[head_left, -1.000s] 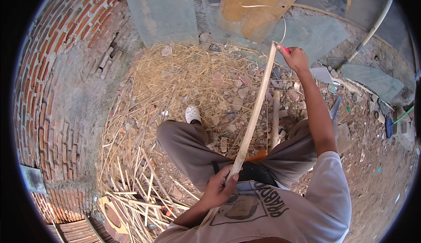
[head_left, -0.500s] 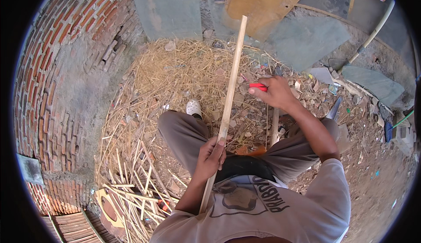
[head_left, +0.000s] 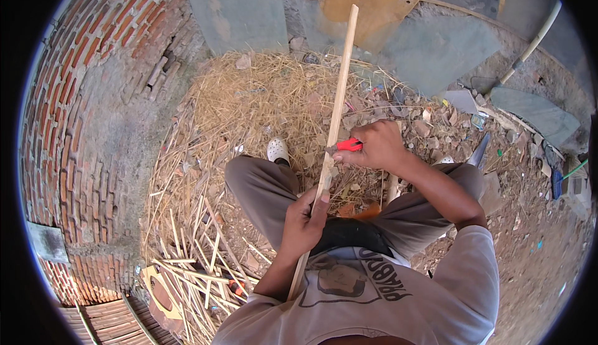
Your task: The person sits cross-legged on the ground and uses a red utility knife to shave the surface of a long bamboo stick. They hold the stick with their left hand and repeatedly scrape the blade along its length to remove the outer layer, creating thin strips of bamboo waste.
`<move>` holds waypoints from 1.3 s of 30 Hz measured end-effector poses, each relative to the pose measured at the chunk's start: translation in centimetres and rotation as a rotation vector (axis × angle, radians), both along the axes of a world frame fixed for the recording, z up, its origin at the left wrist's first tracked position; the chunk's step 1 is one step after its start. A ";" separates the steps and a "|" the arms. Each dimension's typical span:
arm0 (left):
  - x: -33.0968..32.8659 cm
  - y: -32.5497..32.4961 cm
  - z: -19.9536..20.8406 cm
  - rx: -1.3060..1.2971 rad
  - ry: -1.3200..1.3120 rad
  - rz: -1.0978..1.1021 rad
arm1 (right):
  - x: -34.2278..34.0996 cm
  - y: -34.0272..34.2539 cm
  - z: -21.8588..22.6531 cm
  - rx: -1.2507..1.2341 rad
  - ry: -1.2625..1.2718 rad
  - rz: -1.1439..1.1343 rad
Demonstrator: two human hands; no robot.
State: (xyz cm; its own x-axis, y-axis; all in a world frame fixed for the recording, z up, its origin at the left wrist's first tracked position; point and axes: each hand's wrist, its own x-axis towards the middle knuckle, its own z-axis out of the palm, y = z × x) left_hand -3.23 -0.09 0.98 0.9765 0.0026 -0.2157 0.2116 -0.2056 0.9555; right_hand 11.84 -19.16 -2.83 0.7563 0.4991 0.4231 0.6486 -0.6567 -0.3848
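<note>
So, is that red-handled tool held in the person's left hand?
No, the right hand holds the red-handled tool, while the left hand grips the long pale strip.

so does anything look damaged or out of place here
The brick wall at the left looks damaged: a dark, broken gap shows in its upper part. Thin pale strips also lie untidily over the ground.
</note>
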 end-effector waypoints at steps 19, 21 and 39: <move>-0.7 -0.7 -0.1 0.055 -0.051 -0.051 | 5.9 -3.2 0.1 -0.061 -0.001 -0.353; -1.0 -0.8 -0.1 0.057 -0.027 -0.062 | 6.6 -3.9 0.5 -0.079 0.036 -0.409; -4.7 -0.2 -0.1 0.183 -0.121 -0.214 | 12.0 -10.1 0.6 0.063 0.185 -0.765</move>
State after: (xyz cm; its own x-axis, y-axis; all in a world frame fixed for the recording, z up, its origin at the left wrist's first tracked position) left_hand -7.97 -0.32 0.85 0.9775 -0.1783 -0.1126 0.0316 -0.4041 0.9142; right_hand 23.80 -29.28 -2.23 0.9406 -0.2094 0.2674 -0.0528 -0.8680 -0.4938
